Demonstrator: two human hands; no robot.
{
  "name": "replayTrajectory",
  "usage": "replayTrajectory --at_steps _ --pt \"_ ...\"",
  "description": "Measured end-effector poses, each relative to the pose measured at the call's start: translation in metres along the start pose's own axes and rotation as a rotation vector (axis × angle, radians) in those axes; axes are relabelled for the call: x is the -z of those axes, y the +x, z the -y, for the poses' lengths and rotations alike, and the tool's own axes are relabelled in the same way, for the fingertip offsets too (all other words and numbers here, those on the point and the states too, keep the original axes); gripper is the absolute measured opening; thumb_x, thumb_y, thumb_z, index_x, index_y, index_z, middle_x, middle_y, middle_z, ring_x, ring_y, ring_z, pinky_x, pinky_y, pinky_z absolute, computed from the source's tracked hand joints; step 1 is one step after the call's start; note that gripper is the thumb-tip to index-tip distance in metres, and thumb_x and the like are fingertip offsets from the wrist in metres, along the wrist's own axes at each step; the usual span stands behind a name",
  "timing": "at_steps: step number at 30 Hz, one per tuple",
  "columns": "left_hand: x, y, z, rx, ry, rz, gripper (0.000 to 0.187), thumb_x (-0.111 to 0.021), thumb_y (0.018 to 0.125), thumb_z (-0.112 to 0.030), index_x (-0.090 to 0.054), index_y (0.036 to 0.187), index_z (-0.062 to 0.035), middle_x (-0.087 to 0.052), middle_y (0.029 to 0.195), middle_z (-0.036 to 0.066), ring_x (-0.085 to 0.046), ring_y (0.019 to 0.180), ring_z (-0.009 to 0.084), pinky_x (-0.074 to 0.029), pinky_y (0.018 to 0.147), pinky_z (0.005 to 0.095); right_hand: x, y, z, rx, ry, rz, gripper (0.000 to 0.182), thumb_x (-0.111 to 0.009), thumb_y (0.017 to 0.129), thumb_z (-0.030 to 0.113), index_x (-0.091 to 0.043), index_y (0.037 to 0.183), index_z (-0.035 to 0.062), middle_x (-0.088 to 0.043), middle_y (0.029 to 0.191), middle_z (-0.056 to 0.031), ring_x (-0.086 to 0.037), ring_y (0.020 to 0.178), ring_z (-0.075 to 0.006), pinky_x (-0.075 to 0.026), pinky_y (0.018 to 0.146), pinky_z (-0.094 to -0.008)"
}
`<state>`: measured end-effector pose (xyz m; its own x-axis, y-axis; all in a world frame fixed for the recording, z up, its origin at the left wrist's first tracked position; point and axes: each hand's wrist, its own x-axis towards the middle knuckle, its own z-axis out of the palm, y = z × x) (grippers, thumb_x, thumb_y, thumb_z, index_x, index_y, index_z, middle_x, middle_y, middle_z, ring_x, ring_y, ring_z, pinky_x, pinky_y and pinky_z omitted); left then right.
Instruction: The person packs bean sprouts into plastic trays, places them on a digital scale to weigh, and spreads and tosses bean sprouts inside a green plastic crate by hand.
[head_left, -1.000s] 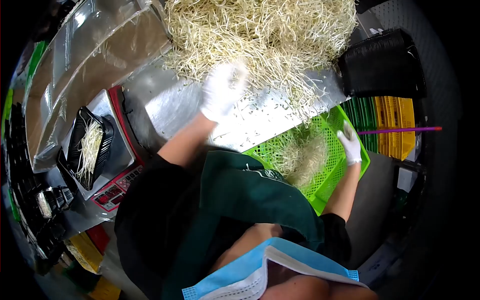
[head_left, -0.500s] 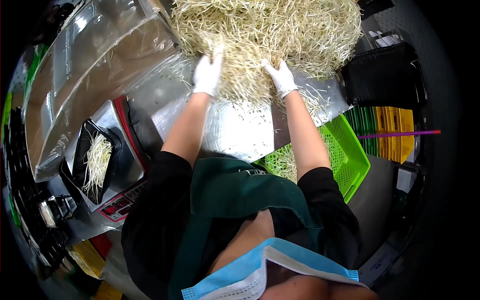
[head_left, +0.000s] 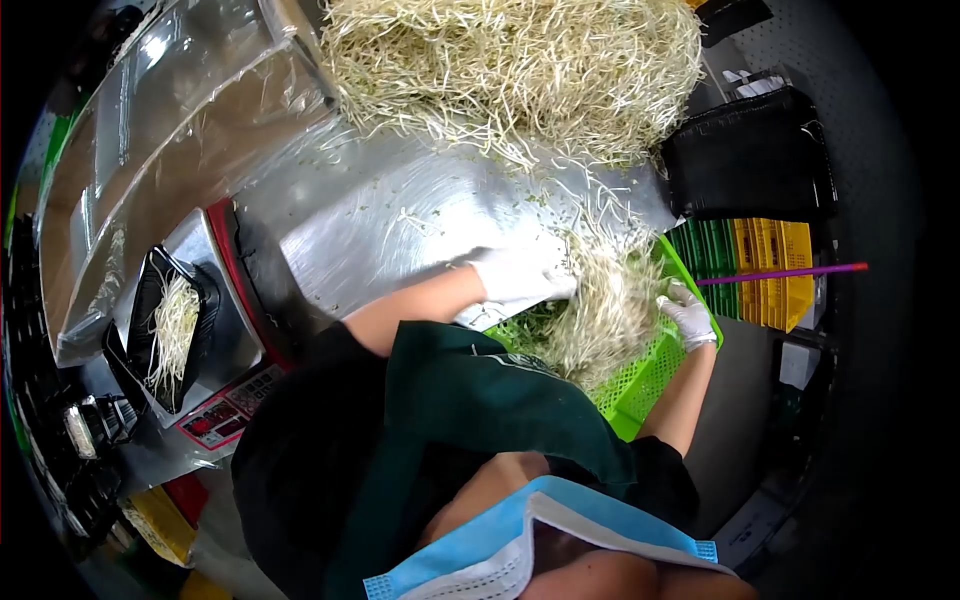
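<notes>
Flanking blurred sprouts at the green basket, centre-right of frame, your left hand and right hand stand apart; grip unclear.

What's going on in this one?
A person in white gloves has a loose, blurred bunch of sprouts between their left hand and right hand, over a green basket. Whether either hand grips them is unclear. A big pile of sprouts lies on the metal table ahead. To the left, a black tray with a smaller portion of sprouts sits on a scale, with neither hand touching it.
</notes>
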<state>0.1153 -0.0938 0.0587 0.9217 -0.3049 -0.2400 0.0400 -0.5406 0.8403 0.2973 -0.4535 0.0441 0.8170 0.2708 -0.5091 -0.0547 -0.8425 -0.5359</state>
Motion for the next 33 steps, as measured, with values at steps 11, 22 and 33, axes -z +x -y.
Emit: replayTrajectory --at_steps 11,22,33 --pt "0.274 0.011 0.089 0.256 1.075 -1.230 0.116 -0.065 0.062 -0.072 -0.019 0.146 -0.0082 -0.033 0.143 0.018 -0.029 0.133 0.0343 -0.020 0.110 0.0473 -0.104 0.118 0.323 0.943 -0.355 -0.686 0.106 -0.072 0.062 0.059 -0.024 0.146 0.0167 -0.021 0.150 -0.0209 -0.018 0.134 -0.0484 -0.016 0.112 -0.0500" --pt "0.140 0.008 0.084 0.356 0.820 -1.165 0.076 -0.063 0.078 -0.042 -0.035 0.140 -0.0097 -0.042 0.136 0.017 -0.044 0.119 0.0347 -0.029 0.101 0.0540 -0.144 0.064 0.333 0.872 -0.409 -0.485 0.066 -0.068 0.076 0.035 -0.044 0.135 0.0176 -0.040 0.139 -0.0179 -0.048 0.119 -0.0368 -0.042 0.098 -0.0427" --pt "0.219 -0.016 0.105 0.273 0.843 -1.387 0.057 -0.056 0.085 -0.043 -0.048 0.131 -0.0109 -0.051 0.127 0.017 -0.053 0.109 0.0334 -0.042 0.092 0.0435 -0.183 0.127 0.472 0.840 -0.615 -0.147 0.071 -0.054 0.076 0.063 -0.047 0.134 0.0222 -0.033 0.146 -0.0099 -0.030 0.134 -0.0348 -0.028 0.109 -0.0456"
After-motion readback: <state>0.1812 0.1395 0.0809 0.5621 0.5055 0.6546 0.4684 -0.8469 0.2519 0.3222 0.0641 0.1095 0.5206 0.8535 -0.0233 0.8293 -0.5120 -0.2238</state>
